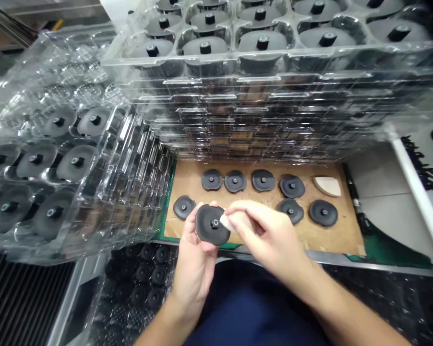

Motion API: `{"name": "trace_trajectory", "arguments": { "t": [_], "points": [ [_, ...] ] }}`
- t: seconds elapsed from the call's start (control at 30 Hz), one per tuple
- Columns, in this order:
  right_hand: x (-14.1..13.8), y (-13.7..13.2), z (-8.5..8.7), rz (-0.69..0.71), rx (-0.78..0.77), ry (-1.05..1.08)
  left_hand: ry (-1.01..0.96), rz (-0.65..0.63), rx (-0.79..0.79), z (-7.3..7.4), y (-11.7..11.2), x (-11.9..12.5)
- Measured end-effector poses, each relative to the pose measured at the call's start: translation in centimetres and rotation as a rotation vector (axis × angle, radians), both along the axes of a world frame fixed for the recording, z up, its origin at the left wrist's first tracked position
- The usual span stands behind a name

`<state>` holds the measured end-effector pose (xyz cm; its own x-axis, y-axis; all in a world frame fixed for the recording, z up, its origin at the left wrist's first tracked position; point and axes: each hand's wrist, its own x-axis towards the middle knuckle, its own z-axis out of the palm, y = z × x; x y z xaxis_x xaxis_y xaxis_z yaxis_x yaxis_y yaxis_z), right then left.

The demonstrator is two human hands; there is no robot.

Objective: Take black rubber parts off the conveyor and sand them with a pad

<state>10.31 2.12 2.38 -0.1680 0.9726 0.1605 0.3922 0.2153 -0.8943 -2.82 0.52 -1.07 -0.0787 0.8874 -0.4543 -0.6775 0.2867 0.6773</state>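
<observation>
My left hand (pixel 198 254) grips a dark grey rounded disc (pixel 207 230) by its edges, its raised centre stud facing up. Pinched in the fingers of my right hand (pixel 270 235) is a small white pad (pixel 226 222), which meets the disc's face beside the stud; whether it is cloth or foam I cannot tell. Several similar discs lie on the brown cardboard (pixel 245 204) beyond my hands, among them one disc (pixel 184 207) at the left and another disc (pixel 323 213) at the right.
A tall stack of clear plastic trays (pixel 238 86) holding discs stands behind the cardboard. More clear trays (pixel 47 158) are piled at the left. A pale wedge-shaped piece (pixel 327 186) lies at the cardboard's right end. Below left sits a tray of dark discs (pixel 142 271).
</observation>
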Motion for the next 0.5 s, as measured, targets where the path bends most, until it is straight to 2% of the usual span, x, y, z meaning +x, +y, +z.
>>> {"name": "trace_trajectory", "arguments": {
  "t": [0.07, 0.17, 0.3, 0.37, 0.43, 0.5],
  "points": [
    [0.3, -0.1, 0.1, -0.021, 0.058, -0.035, 0.007, -0.019, 0.008, 0.0, 0.0, 0.2],
    [0.7, -0.2, 0.0, 0.059, 0.067, 0.032, 0.010, -0.047, -0.004, 0.2, 0.0, 0.5],
    [0.9, -0.4, 0.1, -0.062, 0.002, 0.002, 0.010, -0.023, 0.015, 0.4, 0.1, 0.8],
    [1.0, -0.5, 0.0, -0.026, 0.051, 0.028, 0.022, -0.035, -0.005, 0.5, 0.2, 1.0],
    [1.4, -0.3, -0.7, 0.003, 0.028, 0.081, 0.023, -0.042, -0.005, 0.5, 0.2, 1.2],
    [2.2, 0.1, -2.3, -0.084, -0.084, 0.083, 0.011, -0.025, 0.001, 0.4, 0.3, 1.4]
  ]
}}
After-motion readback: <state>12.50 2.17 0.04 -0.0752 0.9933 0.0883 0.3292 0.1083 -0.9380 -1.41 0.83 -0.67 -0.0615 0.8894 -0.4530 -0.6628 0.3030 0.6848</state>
